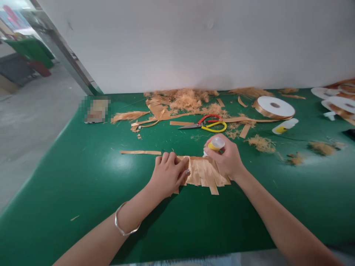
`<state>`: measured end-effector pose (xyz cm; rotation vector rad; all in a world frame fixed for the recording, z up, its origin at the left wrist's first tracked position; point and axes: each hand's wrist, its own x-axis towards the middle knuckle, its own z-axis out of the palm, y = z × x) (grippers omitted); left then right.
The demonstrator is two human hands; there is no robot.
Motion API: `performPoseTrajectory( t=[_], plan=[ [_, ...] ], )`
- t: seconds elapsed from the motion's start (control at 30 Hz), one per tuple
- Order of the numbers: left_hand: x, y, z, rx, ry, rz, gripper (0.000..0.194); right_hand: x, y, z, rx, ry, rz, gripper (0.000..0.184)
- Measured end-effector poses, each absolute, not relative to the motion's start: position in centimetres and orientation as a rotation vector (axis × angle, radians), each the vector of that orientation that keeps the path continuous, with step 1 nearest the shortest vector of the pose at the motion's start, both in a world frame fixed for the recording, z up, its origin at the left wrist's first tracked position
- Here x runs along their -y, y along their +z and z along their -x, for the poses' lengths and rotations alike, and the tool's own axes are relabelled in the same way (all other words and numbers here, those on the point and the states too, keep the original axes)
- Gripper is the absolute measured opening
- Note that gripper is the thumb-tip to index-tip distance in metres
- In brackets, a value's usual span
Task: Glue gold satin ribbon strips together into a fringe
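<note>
A row of short tan ribbon pieces lies side by side like a fringe on the green table, with a narrow band along its far edge. My left hand rests on the left part of this fringe, fingers spread and pressing down from above. In my right hand is a small white glue bottle with a yellow label, tilted nozzle down. Its tip meets or hovers just over the band; I cannot tell which. A loose tan ribbon strip lies left of my left hand's fingertips.
Scissors with red and yellow handles lie beyond my hands. Frayed tan fibres and ribbon scraps run along the white wall. To the right are a ribbon spool and another white bottle. A blurred-out object sits far left.
</note>
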<state>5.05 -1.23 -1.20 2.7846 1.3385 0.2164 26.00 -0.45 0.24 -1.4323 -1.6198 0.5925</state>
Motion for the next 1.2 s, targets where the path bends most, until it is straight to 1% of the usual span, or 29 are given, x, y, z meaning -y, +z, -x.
performPoseTrajectory(
  t=[0.13, 0.23, 0.33, 0.53, 0.8, 1.07, 1.2],
  plan=[
    [1.2, -1.2, -5.1, -1.328, 0.232, -2.783, 0.039, 0.4, 0.3, -24.8, 1.594, 0.75, 1.334, 0.016],
    [1.2, -1.2, -5.1, -1.329, 0.246, -2.78, 0.039, 0.4, 0.2, -24.3, 1.629, 0.798, 1.335, 0.017],
    [1.2, -1.3, -5.1, -1.329, 0.243, -2.784, 0.039, 0.4, 0.2, -24.7, 1.649, 0.773, 1.371, 0.015],
    [1.2, -1.3, -5.0, -1.338, 0.236, -2.781, 0.039, 0.4, 0.2, -26.5, 1.676, 0.579, 1.411, 0.011],
    [1.2, -1.3, -5.0, -1.321, 0.256, -2.803, 0.039, 0.5, 0.2, -24.7, 1.632, 0.778, 1.312, 0.015],
    [1.2, -1.3, -5.0, -1.339, 0.213, -2.8, 0.041, 0.1, 0.5, -26.7, 1.709, 0.589, 1.41, 0.008],
    [1.2, -1.2, -5.0, -1.324, 0.232, -2.792, 0.04, 0.0, 0.5, -26.9, 1.592, 0.627, 1.327, 0.008]
  ],
)
